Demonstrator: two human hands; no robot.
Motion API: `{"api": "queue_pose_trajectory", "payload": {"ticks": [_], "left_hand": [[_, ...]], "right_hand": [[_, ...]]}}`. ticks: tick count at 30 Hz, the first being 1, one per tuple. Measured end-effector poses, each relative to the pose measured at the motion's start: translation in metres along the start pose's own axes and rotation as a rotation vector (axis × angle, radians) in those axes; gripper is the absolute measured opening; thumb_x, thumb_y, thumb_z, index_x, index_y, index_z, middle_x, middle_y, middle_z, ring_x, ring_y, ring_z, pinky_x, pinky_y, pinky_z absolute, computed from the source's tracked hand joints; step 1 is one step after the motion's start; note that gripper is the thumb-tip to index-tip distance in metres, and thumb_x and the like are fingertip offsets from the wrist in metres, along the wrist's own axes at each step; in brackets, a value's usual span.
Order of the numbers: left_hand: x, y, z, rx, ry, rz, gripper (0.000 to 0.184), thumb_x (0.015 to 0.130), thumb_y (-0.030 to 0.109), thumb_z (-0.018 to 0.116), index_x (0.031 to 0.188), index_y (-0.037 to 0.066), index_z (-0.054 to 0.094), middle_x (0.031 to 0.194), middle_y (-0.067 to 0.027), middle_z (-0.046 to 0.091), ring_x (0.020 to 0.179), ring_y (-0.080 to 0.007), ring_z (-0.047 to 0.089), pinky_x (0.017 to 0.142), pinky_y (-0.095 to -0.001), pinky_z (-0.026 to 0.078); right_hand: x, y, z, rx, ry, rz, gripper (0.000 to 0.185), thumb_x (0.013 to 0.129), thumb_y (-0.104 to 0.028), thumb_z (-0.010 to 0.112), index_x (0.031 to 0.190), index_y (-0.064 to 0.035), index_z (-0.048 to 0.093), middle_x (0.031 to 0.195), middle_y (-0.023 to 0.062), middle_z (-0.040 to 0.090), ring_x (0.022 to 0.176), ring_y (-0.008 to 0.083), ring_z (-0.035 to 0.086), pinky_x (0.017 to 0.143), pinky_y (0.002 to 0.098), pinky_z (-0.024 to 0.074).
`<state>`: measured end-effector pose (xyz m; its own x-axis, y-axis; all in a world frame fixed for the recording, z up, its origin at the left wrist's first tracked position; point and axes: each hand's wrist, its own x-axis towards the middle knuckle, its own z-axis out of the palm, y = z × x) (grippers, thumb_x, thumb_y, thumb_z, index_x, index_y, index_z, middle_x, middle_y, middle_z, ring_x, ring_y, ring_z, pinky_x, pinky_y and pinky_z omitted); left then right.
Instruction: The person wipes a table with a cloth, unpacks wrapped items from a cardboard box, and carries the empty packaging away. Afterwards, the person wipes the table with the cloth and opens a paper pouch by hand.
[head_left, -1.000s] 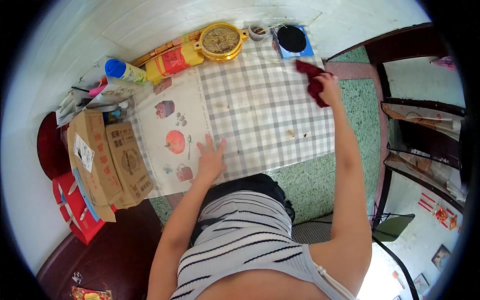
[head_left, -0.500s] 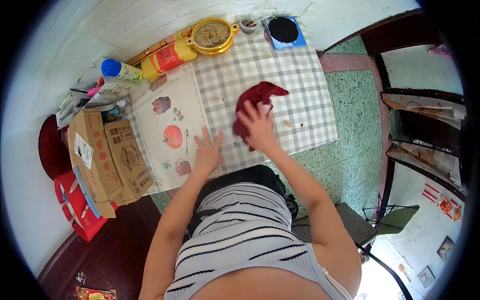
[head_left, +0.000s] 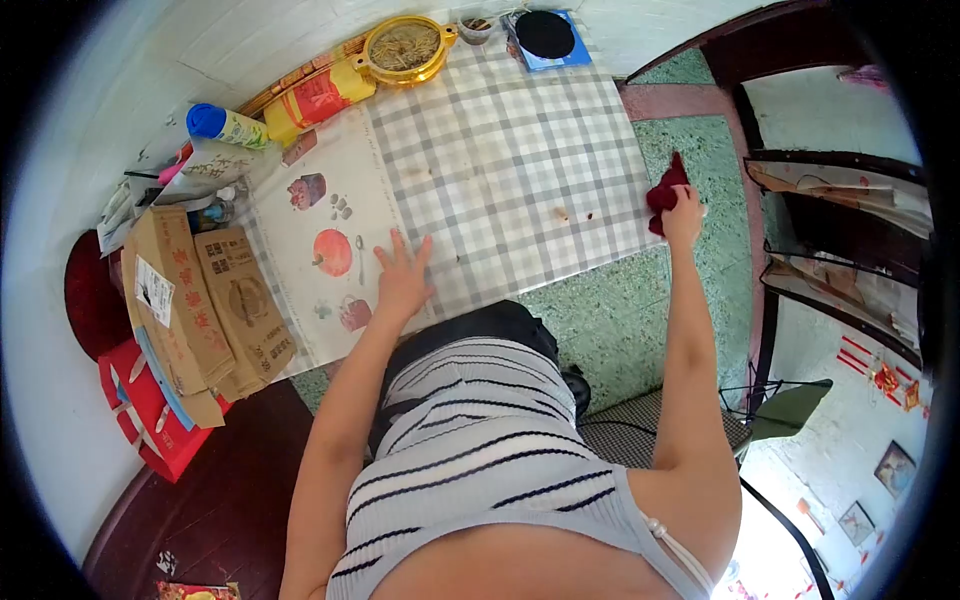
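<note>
My left hand [head_left: 404, 280] lies flat on the checked tablecloth [head_left: 500, 150] near the table's front edge, fingers spread, beside the printed apple and spoon. Out at the table's right edge, my right hand [head_left: 685, 216] grips a dark red cloth [head_left: 665, 194]. The cloth is bunched under its fingers, and part of it sticks out past the edge above the green floor. Small brown bits [head_left: 562, 214] lie on the cover between my two hands.
Cardboard boxes [head_left: 240, 310] stand at the left end. Along the wall are a blue-capped can [head_left: 225, 126], a yellow packet [head_left: 318, 102], a gold two-handled bowl [head_left: 405, 50], a small cup [head_left: 475, 32] and a black disc [head_left: 545, 34]. A chair [head_left: 635, 440] stands at right.
My right hand has swept the red cloth from the middle of the table to its right edge. My left hand stays flat on the cover. The view has shifted slightly.
</note>
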<state>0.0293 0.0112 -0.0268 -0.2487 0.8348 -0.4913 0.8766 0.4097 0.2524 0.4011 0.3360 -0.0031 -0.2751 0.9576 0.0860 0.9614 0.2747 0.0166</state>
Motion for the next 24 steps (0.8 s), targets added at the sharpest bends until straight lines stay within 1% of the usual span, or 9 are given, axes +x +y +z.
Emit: {"api": "queue_pose_trajectory", "payload": {"ticks": [2, 6, 8, 10, 13, 14, 18, 22, 24], "left_hand": [[0.003, 0.004, -0.005, 0.012, -0.027, -0.042, 0.099, 0.069, 0.03, 0.08, 0.149, 0.03, 0.023, 0.152, -0.0319, 0.009, 0.126, -0.0673, 0.022, 0.084, -0.054, 0.053], [0.001, 0.002, 0.002, 0.054, 0.024, -0.022, 0.098, 0.069, 0.031, 0.08, 0.149, 0.03, 0.024, 0.151, -0.0326, 0.01, 0.126, -0.0671, 0.023, 0.083, -0.0532, 0.054], [0.001, 0.004, -0.005, 0.032, -0.017, -0.028, 0.096, 0.069, 0.031, 0.08, 0.148, 0.027, 0.027, 0.151, -0.033, 0.011, 0.127, -0.0656, 0.023, 0.087, -0.0537, 0.052], [0.004, 0.007, -0.005, 0.04, 0.006, -0.027, 0.093, 0.069, 0.031, 0.08, 0.147, 0.025, 0.03, 0.151, -0.0315, 0.013, 0.129, -0.0635, 0.023, 0.091, -0.0548, 0.049], [-0.011, -0.008, -0.005, -0.01, 0.031, -0.01, 0.087, 0.071, 0.029, 0.078, 0.146, 0.021, 0.034, 0.152, -0.0276, 0.017, 0.133, -0.057, 0.023, 0.1, -0.0559, 0.042], [-0.014, -0.016, -0.005, -0.078, 0.041, 0.041, 0.083, 0.073, 0.027, 0.076, 0.145, 0.019, 0.036, 0.152, -0.0252, 0.019, 0.135, -0.0527, 0.024, 0.103, -0.0559, 0.038], [-0.048, -0.065, 0.01, -0.142, 0.122, 0.052, 0.078, 0.076, 0.023, 0.073, 0.144, 0.018, 0.037, 0.152, -0.0213, 0.024, 0.138, -0.0453, 0.026, 0.105, -0.0544, 0.036], [-0.097, -0.092, 0.026, -0.164, 0.223, -0.158, 0.074, 0.077, 0.019, 0.071, 0.143, 0.014, 0.038, 0.151, -0.0218, 0.025, 0.137, -0.0436, 0.028, 0.103, -0.053, 0.037], [-0.112, -0.103, 0.032, -0.198, 0.286, -0.234, 0.074, 0.077, 0.018, 0.071, 0.143, 0.013, 0.037, 0.15, -0.0224, 0.026, 0.136, -0.0448, 0.029, 0.102, -0.0528, 0.038]], "right_hand": [[0.01, -0.013, -0.031, 0.045, 0.03, 0.126, 0.039, 0.07, -0.004, 0.066, 0.107, -0.0151, 0.064, 0.123, 0.0093, 0.055, 0.106, 0.0351, 0.054, 0.091, 0.0437, 0.0479], [-0.037, -0.107, -0.064, 0.314, 0.06, -0.235, 0.052, 0.057, -0.002, 0.076, 0.106, -0.0137, 0.064, 0.122, 0.0086, 0.056, 0.113, 0.035, 0.052, 0.092, 0.045, 0.0475], [-0.078, -0.163, -0.055, 0.418, -0.041, -0.429, 0.075, 0.042, -0.003, 0.083, 0.113, -0.013, 0.061, 0.127, 0.008, 0.054, 0.116, 0.0346, 0.05, 0.096, 0.0452, 0.0442], [-0.123, -0.203, -0.015, 0.483, -0.212, -0.655, 0.07, 0.052, -0.004, 0.078, 0.119, -0.0148, 0.059, 0.131, 0.0066, 0.052, 0.118, 0.0343, 0.048, 0.096, 0.0479, 0.0426], [-0.146, -0.205, 0.011, 0.45, -0.179, -0.774, 0.05, 0.074, -0.006, 0.058, 0.122, -0.0169, 0.059, 0.136, 0.0058, 0.05, 0.118, 0.0356, 0.047, 0.094, 0.0495, 0.0418], [-0.136, -0.188, 0.023, 0.45, -0.122, -0.847, 0.048, 0.073, -0.007, 0.059, 0.12, -0.0161, 0.06, 0.134, 0.0063, 0.051, 0.116, 0.0353, 0.048, 0.093, 0.0482, 0.0427], [-0.097, -0.091, 0.003, 0.261, -0.09, -0.65, 0.046, 0.069, -0.004, 0.066, 0.114, -0.0136, 0.062, 0.13, 0.0127, 0.052, 0.116, 0.035, 0.051, 0.095, 0.0441, 0.0445], [-0.051, -0.006, 0.015, 0.069, -0.038, -0.038, 0.048, 0.067, -0.008, 0.071, 0.114, -0.0141, 0.063, 0.126, 0.0118, 0.055, 0.114, 0.0351, 0.053, 0.095, 0.0436, 0.045], [-0.033, -0.022, -0.008, 0.097, 0.048, 0.183, 0.045, 0.069, -0.01, 0.07, 0.114, -0.0133, 0.063, 0.123, 0.0128, 0.056, 0.112, 0.0349, 0.054, 0.094, 0.0443, 0.0451]]}}
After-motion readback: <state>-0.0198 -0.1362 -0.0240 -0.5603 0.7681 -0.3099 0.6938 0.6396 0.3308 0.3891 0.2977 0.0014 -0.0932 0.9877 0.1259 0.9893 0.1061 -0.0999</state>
